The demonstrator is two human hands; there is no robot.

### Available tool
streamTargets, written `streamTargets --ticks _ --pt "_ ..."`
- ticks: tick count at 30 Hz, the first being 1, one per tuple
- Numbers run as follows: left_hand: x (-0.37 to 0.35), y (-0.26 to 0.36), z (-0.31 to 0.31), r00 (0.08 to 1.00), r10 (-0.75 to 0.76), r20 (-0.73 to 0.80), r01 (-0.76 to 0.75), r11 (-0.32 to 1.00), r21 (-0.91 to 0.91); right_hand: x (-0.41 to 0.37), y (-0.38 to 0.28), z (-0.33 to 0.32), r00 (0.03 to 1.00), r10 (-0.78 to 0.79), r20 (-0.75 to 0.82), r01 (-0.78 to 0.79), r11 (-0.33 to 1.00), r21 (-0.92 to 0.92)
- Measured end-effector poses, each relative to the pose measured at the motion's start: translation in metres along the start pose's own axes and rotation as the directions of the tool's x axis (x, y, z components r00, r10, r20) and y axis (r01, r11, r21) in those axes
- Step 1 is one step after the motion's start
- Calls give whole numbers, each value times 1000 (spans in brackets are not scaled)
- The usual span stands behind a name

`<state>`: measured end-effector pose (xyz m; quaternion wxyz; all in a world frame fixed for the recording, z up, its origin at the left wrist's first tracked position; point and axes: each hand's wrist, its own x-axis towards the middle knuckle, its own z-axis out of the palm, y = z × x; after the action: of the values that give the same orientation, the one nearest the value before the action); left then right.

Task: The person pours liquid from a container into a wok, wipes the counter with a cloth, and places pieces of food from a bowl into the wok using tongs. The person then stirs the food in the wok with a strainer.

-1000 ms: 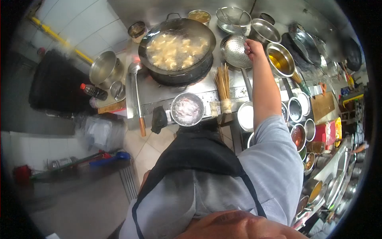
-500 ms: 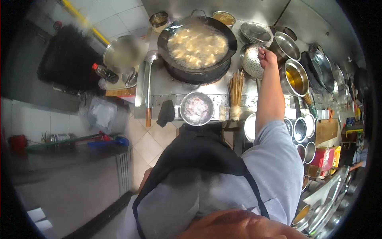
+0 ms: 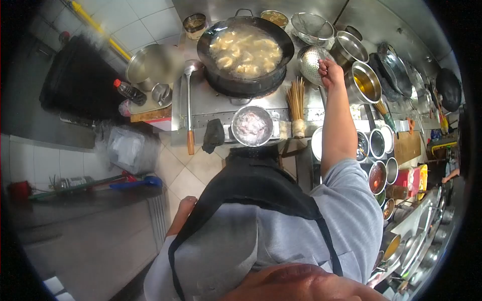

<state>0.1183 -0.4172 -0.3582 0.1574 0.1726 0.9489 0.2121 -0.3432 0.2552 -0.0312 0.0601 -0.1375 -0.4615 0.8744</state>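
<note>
My right hand [image 3: 329,71] reaches out over the stove and is closed on the perforated steel skimmer [image 3: 308,61], which lies just right of the black wok [image 3: 221,75]. Pale pieces [image 3: 246,47] fry in bubbling oil inside the wok. My left hand [image 3: 186,205] hangs by my hip next to the dark apron, touching nothing I can see; its fingers are too small to read. A steel bowl of pale floured bits [image 3: 252,125] stands on the stove's front ledge, beside a bundle of bamboo skewers [image 3: 296,105].
A long ladle with a wooden handle [image 3: 189,100] and a dark cloth [image 3: 213,135] lie left of the bowl. A pot of oil [image 3: 366,83], a wire strainer [image 3: 311,25], spare woks and several seasoning bowls [image 3: 376,144] crowd the right. A sauce bottle [image 3: 129,92] stands at the left.
My right hand stays on the skimmer while the view shifts. My left hand has come into sight by my hip.
</note>
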Motion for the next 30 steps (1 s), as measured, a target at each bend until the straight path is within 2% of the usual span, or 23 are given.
streamTargets --ticks 2,4,7,8,9,10,12,13,15,16,17,18,20,22,24,25,26,28,29,30 --pt "-2 -7 8 1000 -5 10 5 999 32 -12 2 6 1000 -6 11 6 1000 -7" --pt "-12 -9 16 999 -29 19 28 998 59 -37 5 19 995 12 103 -10 1000 -21" --pt "-19 -11 23 999 -48 -23 49 999 23 -69 22 41 997 28 67 -23 997 -77" --pt "-19 -12 23 986 -144 83 144 990 4 -84 28 52 995 59 78 -51 994 -93" --pt "-17 -12 20 954 -232 190 237 971 -3 -79 41 43 975 91 203 -77 994 -75" --pt "-15 -11 15 954 -233 188 238 971 -4 -87 50 48 979 113 168 -94 989 -116" --pt "-17 -8 5 978 -118 172 115 993 29 -110 67 62 982 175 78 -155 965 -211" --pt "-18 -14 8 978 -115 173 112 993 30 -123 69 63 957 261 127 -233 951 -203" --pt "-16 -25 13 999 43 -13 -44 998 -44 -155 77 72 936 342 87 -314 919 -237" --pt "-13 -20 6 999 47 -12 -47 998 -43 -168 79 65 937 340 84 -313 920 -235" --pt "-8 -7 -8 955 -276 108 296 908 -298 -178 78 53 916 398 49 -377 896 -235" --pt "-5 7 -21 799 -522 298 599 646 -474 -188 78 40 891 454 14 -439 868 -233" --pt "-5 29 -48 780 -535 324 622 610 -491 -201 85 -4 808 567 162 -503 806 -313" --pt "-1 54 -80 742 -558 372 664 537 -520 -227 91 -24 698 699 158 -509 638 -578" --pt "2 63 -98 702 -575 421 703 465 -538 -242 125 -44 504 864 -8 -569 325 -756" --pt "3 60 -98 719 -563 408 687 487 -539 -247 153 -57 405 899 -168 -488 57 -871" --pt "2 49 -86 755 -531 385 653 554 -516 -252 185 -75 324 882 -343 -365 -218 -905" --pt "0 12 -48 844 -437 313 535 732 -422 -271 244 -129 359 831 -424 -241 -357 -903" --pt "2 -11 -29 904 -343 254 414 848 -330 -282 262 -150 405 805 -434 -219 -375 -901" --pt "6 -30 -13 954 -226 196 267 939 -216 -294 269 -164 445 783 -435 -280 -340 -898"
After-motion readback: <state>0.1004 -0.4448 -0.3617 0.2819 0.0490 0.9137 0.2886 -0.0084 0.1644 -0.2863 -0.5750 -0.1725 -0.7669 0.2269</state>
